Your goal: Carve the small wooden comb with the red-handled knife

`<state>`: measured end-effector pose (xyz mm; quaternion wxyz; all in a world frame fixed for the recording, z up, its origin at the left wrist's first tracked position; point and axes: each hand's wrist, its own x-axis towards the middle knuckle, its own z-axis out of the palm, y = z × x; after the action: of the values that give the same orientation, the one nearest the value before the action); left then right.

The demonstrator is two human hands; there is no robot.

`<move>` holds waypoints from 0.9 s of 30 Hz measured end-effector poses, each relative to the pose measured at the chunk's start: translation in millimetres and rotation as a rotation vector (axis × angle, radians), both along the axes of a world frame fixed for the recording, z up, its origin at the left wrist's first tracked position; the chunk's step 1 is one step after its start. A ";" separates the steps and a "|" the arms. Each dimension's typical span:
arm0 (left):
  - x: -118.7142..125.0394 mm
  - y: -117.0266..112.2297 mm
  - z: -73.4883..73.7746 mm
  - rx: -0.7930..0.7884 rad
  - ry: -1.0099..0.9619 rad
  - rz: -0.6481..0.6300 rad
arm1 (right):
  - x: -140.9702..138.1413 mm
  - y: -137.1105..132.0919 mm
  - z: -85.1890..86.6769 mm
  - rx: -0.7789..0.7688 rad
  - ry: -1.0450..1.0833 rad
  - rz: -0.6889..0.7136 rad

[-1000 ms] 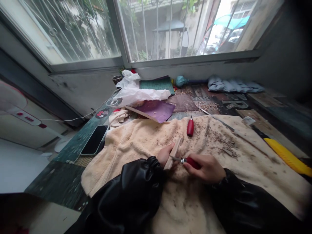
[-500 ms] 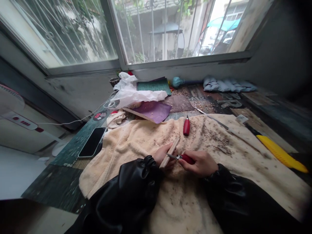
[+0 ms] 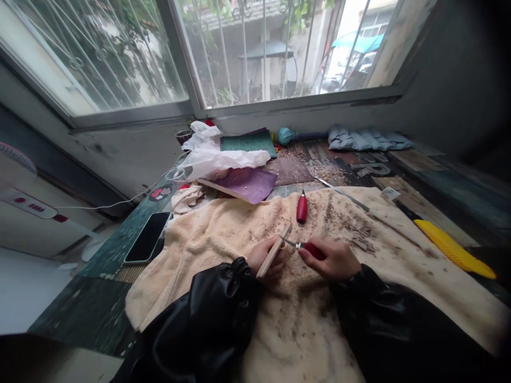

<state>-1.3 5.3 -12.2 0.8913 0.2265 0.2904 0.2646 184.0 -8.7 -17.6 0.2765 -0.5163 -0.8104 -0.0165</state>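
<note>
My left hand point(image 3: 261, 255) is closed round a slim strip of wood point(image 3: 271, 259), which slants up and to the right. In my right hand point(image 3: 337, 259) is a carving knife point(image 3: 313, 250) with a red handle, the fingers wrapped round it. Its thin blade reaches left to the upper part of the wood, where a small curl of shaving seems to stand. Beyond my hands a second red-handled carving tool point(image 3: 302, 207) lies on the beige towel point(image 3: 215, 223), its point facing away. Dark wood shavings point(image 3: 359, 234) are scattered over the towel to the right.
A yellow-handled tool point(image 3: 455, 248) lies at the right, near a long thin metal tool point(image 3: 347, 196). At the left rests a phone point(image 3: 147, 238). Purple sheet material point(image 3: 249, 183), a white plastic bag point(image 3: 223, 161) and a green mat point(image 3: 251, 142) lie towards the window.
The knife blade has moved from the middle of the wood strip up towards its far end. My right hand has shifted slightly upward. The whole view has moved a little.
</note>
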 end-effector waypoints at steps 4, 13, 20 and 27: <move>0.0 0.7 -2.9 -0.006 -0.013 -0.002 | -13.2 -10.4 -1.7 -0.049 -0.025 0.169; -0.7 2.5 -3.2 -0.020 -0.010 -0.071 | -6.4 -3.2 -4.0 -0.060 -0.076 0.162; 0.1 -0.2 1.4 -0.014 -0.008 -0.082 | 0.3 4.5 0.4 -0.065 -0.055 0.013; 0.8 -1.8 1.3 0.020 -0.002 -0.032 | 0.9 6.4 -0.1 -0.018 -0.026 0.005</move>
<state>-0.5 3.5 -10.9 0.8934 0.2399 0.2832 0.2532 184.9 -2.3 -17.7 0.2613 -0.5164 -0.8154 -0.0151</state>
